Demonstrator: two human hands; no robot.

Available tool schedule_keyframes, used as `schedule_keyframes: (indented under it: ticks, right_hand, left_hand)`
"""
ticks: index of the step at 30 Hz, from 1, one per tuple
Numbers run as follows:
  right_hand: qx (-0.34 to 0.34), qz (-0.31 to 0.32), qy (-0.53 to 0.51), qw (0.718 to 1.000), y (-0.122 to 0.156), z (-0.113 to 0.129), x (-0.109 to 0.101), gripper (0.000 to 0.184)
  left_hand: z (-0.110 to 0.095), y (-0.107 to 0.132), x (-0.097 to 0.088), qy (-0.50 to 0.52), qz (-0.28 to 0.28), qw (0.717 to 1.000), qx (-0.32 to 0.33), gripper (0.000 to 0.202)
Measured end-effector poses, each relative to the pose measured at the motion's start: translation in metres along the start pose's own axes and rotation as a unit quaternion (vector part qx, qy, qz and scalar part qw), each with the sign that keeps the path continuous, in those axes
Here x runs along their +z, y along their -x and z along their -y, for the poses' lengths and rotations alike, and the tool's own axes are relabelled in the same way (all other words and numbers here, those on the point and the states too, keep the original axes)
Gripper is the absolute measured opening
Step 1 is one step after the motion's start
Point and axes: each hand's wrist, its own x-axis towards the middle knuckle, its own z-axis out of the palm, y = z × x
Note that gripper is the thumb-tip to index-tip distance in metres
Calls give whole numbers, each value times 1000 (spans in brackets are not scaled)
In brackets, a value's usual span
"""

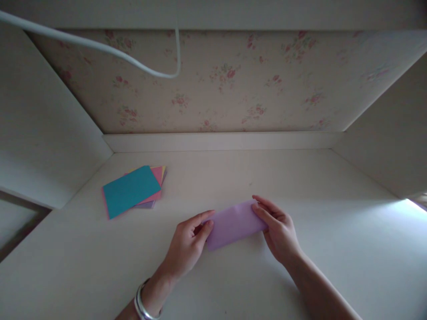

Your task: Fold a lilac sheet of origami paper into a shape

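At the left of the frame, the pile of coloured paper (131, 191) lies askew, so a knock from our left hand (188, 244) could scatter it. At lower centre, that hand pinches the left end of the purple paper (235, 226) between thumb and fingers; our right hand (282, 233) grips its right end the same way. Uneven pulling could crease or tear the sheet, and a loose pinch could let it slip. For room, the left panel (40, 120) slants in at far left, the back strip (223, 142) limits reach at mid-frame, and the desk (343, 231) gives us space toward lower right.
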Motion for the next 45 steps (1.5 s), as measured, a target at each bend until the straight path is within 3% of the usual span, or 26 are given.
schedule_keyframes:
  ticks: [10, 21, 30, 45]
  right_hand:
    - [23, 28, -39, 999, -1, -2, -1, 48]
    - [35, 44, -48, 997, -2, -2, 0, 64]
    - [32, 62, -52, 996, -2, -5, -1, 67]
    - [26, 26, -49, 998, -1, 1, 0, 64]
  left_hand:
    - [3, -2, 1, -5, -9, 1000, 6, 29]
    - [10, -3, -1, -47, 1, 999, -11, 43]
    - [12, -4, -3, -33, 5, 999, -22, 46]
    - [5, -2, -1, -129, 3, 989, 69, 37]
